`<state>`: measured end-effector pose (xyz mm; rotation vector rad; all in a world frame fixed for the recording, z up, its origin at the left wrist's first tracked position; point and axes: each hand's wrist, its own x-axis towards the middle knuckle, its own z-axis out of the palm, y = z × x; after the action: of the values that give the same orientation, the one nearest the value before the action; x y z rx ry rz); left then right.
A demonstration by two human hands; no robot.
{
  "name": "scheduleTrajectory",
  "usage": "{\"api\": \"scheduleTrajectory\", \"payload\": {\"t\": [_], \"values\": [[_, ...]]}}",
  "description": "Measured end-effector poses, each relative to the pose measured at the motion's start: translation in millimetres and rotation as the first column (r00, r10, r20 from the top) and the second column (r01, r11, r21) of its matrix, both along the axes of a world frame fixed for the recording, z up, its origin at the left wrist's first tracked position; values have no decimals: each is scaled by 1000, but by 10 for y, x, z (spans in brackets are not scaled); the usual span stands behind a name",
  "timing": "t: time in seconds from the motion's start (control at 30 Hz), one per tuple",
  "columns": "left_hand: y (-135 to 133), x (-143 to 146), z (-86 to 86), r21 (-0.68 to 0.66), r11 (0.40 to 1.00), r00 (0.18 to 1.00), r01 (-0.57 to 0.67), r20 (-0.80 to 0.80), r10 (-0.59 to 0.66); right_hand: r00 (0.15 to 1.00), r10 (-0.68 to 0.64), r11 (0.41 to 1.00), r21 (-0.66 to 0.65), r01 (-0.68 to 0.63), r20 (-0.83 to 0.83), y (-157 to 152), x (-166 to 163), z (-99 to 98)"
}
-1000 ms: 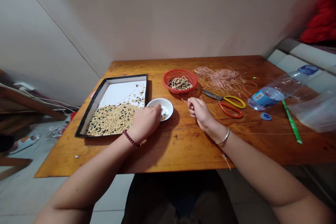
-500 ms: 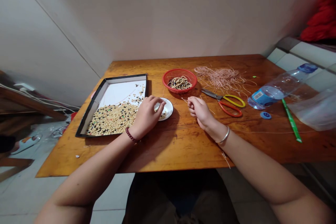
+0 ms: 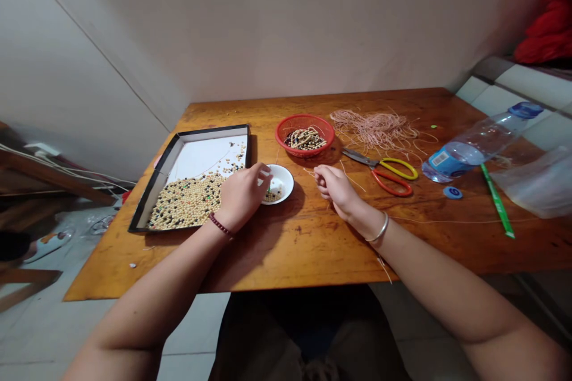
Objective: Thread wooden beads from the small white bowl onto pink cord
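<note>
My left hand (image 3: 245, 190) bends over the left rim of a small white dish (image 3: 284, 181) with a few beads inside. Its thumb and fingers come together there; whatever they pinch is too small to make out. Beneath and beside that hand lies a black-edged tray (image 3: 201, 152) with many cream and dark beads (image 3: 187, 202). Closed in a fist just above the table, my right hand (image 3: 337, 190) grips a thin pale cord (image 3: 308, 172), whose end pokes out past the fingers.
Behind the dish sits a red basket (image 3: 304, 118) of strung beads (image 3: 306, 140). Scissors (image 3: 379, 169) lie right of it, below a tangle of pink cord (image 3: 370, 128). Farther right are a plastic bottle (image 3: 480, 143), a blue cap (image 3: 453, 192), a green strip (image 3: 497, 202) and a clear bag (image 3: 536, 184).
My left hand has shifted slightly left, and its fingers have dipped into the left side of the dish, uncovering more of it. My right hand has moved slightly left, still closed.
</note>
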<state>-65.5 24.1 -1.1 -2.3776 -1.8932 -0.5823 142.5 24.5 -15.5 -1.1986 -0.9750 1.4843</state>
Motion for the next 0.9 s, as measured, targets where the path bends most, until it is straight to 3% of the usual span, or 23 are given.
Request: {"api": "scheduleTrajectory", "payload": {"t": [0.13, 0.27, 0.37, 0.47, 0.57, 0.73, 0.9], "values": [[25, -22, -6, -22, 998, 997, -57, -57, 56, 999, 52, 999, -11, -52, 13, -5, 2, 2], [-5, 15, 20, 49, 998, 998, -39, -46, 41, 992, 124, 992, -29, -124, 2, -2, -7, 7], [-63, 83, 63, 107, 982, 984, 156, 68, -163, 983, 184, 983, -18, -184, 11, -14, -32, 27], [-118, 145, 67, 119, 918, 904, 379, 166, -395, 962, 269, 961, 52, -271, 47, -57, -62, 66], [-142, 170, 24, 130, 874, 852, 468, 197, -485, 932, 358, 927, 92, -362, 64, -106, -78, 100], [-160, 187, 17, 119, 907, 838, 404, 350, -419, 935, 352, 930, 94, -355, 48, -99, -67, 71], [-170, 220, 55, 17, 941, 726, 339, 631, -273, 938, 342, 933, 100, -347, 66, -46, -43, 21]]}}
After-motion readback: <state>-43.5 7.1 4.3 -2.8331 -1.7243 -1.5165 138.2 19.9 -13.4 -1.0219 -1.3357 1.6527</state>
